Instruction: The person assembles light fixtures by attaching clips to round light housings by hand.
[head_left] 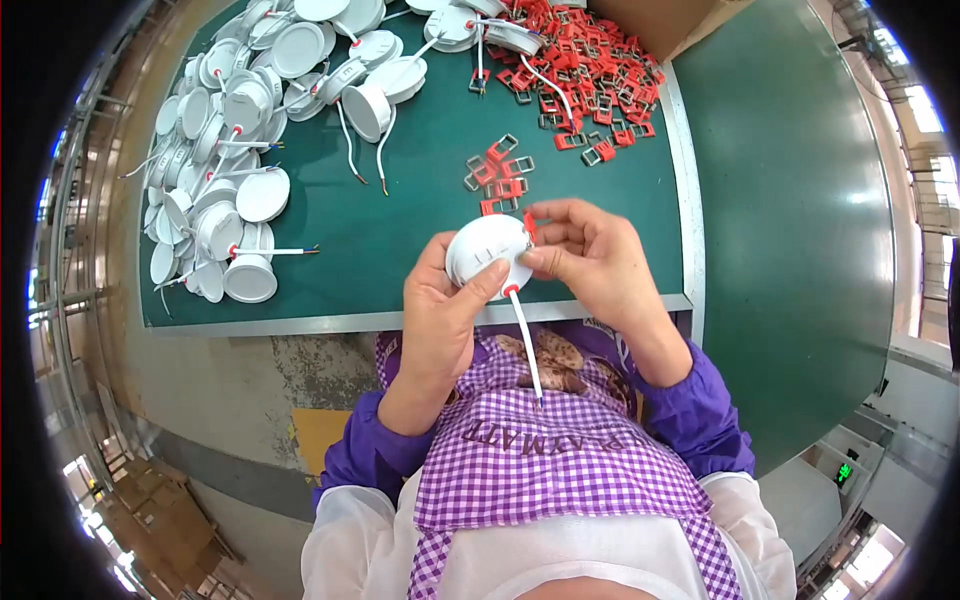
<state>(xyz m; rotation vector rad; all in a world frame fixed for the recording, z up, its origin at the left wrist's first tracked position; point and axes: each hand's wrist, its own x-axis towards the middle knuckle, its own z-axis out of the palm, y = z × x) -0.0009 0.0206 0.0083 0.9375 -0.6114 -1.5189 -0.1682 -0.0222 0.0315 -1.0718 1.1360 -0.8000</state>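
Above the table's front edge, my left hand (447,300) grips a round white lamp housing (484,246), thumb across its face. A white cable (525,345) comes out of a red grommet on the housing's near side and hangs toward my apron, its bare wire ends showing. At the housing's right edge, my right hand (590,255) pinches a small red clip (529,226) between thumb and fingers, against the rim. Whether the clip is fastened there I cannot tell. Just beyond the housing lies a small group of red clips with metal frames (500,172).
A large heap of white lamp housings with cables (264,195) covers the left of the green table (420,220). At the back right is a pile of red clips (590,75) beside a cardboard box (665,25). A metal edge strip (690,200) borders another green surface (790,200).
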